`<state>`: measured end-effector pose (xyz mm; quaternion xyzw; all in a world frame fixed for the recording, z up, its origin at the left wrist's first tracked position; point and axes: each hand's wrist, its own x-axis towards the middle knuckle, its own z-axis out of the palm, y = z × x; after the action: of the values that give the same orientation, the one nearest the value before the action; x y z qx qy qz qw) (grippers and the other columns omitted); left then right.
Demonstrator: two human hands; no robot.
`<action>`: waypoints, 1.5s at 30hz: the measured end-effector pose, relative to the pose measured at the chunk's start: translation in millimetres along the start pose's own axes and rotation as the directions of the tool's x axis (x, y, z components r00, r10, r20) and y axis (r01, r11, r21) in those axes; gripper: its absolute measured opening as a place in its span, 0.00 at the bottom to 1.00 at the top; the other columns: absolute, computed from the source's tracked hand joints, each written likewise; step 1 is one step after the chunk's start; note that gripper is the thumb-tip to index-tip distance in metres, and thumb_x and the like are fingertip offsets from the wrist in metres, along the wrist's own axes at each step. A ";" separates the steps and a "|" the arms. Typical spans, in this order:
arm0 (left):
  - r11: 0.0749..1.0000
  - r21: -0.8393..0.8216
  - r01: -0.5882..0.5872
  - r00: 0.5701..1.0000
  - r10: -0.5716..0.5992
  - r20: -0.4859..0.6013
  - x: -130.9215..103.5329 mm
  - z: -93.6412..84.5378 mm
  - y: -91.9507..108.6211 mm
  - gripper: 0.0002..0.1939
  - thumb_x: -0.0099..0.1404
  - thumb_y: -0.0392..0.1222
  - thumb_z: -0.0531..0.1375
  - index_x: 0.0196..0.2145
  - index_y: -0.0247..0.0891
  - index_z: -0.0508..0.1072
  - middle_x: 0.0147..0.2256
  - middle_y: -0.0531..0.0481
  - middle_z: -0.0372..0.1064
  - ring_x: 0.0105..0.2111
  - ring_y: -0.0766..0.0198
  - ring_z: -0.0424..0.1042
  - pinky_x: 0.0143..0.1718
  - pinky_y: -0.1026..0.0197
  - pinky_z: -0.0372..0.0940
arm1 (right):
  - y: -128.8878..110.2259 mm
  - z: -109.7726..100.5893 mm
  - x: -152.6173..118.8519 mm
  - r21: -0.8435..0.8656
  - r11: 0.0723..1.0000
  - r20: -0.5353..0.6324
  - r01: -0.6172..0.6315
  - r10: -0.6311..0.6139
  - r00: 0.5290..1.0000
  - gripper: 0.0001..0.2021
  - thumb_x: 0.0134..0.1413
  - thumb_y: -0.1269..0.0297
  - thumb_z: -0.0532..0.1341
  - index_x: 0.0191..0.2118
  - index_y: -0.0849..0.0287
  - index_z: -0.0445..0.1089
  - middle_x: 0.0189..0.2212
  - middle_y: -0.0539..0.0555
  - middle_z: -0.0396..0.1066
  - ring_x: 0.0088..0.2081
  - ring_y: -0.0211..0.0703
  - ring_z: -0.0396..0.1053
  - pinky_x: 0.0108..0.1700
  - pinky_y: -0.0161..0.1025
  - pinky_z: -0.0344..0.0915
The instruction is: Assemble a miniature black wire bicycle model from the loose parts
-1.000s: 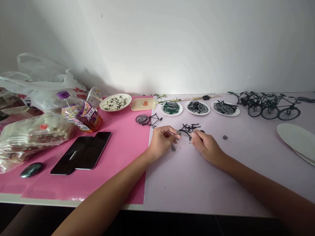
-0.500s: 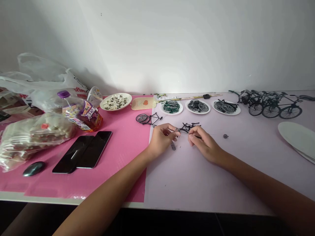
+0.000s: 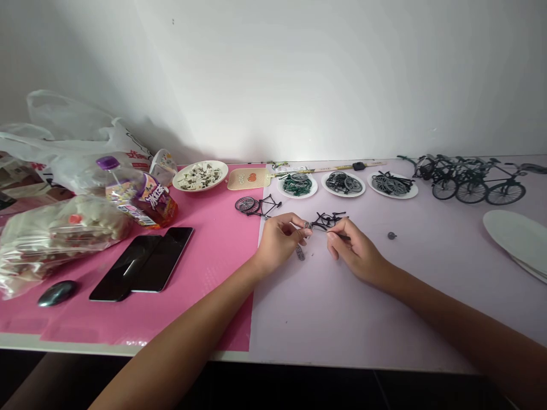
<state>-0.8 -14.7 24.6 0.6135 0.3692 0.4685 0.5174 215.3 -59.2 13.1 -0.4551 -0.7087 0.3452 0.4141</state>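
My left hand (image 3: 280, 242) pinches a small grey part (image 3: 307, 225) between thumb and fingertips. Closed around a thin black part (image 3: 320, 227) is my right hand (image 3: 356, 250), and that part's tip reaches the grey one. Just beyond the fingers lie black model bicycle parts (image 3: 331, 218). Under the left fingertips a grey ridged piece (image 3: 300, 254) rests on the table. A small round grey piece (image 3: 392, 235) lies to the right. Up and left is a partly built model bicycle (image 3: 257, 205) with a black frame and grey wheels. The fingers hide much of both held parts.
Plates of green (image 3: 297, 192), black (image 3: 343, 192) and grey parts (image 3: 392, 192) line the back. Several model bicycles (image 3: 474, 182) stand right, above white plates (image 3: 515, 236). Left are a drink bottle (image 3: 141, 196), two phones (image 3: 145, 265), a mouse (image 3: 57, 293) and plastic bags (image 3: 81, 165).
The camera view has shifted very slightly. Both hands stay in nearly the same place, and the right fingers have moved a little on the black part.
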 end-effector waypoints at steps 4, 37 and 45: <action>0.999 -0.005 0.044 0.999 -0.045 -0.015 -2.2 3.2 3.4 0.12 0.61 0.42 0.72 0.29 0.35 0.74 0.26 0.50 0.74 0.23 0.67 0.74 0.21 0.67 0.63 | -2.3 1.9 0.4 0.021 1.000 0.008 -0.008 0.008 1.000 0.16 0.76 0.46 0.54 0.38 0.51 0.56 0.21 0.45 0.66 0.25 0.41 0.64 0.33 0.40 0.63; 0.950 -0.205 0.236 0.969 -0.214 0.124 4.3 -1.2 7.6 0.22 0.59 0.56 0.74 0.41 0.35 0.80 0.39 0.46 0.77 0.26 0.71 0.70 0.23 0.65 0.57 | -11.1 -4.7 4.0 -0.011 0.999 -0.177 -0.031 0.029 0.984 0.24 0.73 0.41 0.56 0.29 0.53 0.62 0.24 0.50 0.65 0.31 0.44 0.67 0.35 0.41 0.65; 0.896 -0.301 0.325 0.930 -0.244 0.276 2.2 -3.4 10.1 0.22 0.59 0.53 0.74 0.43 0.34 0.77 0.41 0.48 0.74 0.23 0.76 0.56 0.23 0.65 0.51 | -4.0 -4.2 6.0 0.002 1.000 -0.130 -0.020 0.020 0.991 0.19 0.74 0.43 0.54 0.43 0.54 0.70 0.32 0.51 0.69 0.28 0.39 0.60 0.34 0.40 0.63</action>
<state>-3.7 -13.6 35.0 0.5035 0.3056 0.3694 0.7188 216.2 -54.6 20.0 -0.4834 -0.6756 0.3192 0.4561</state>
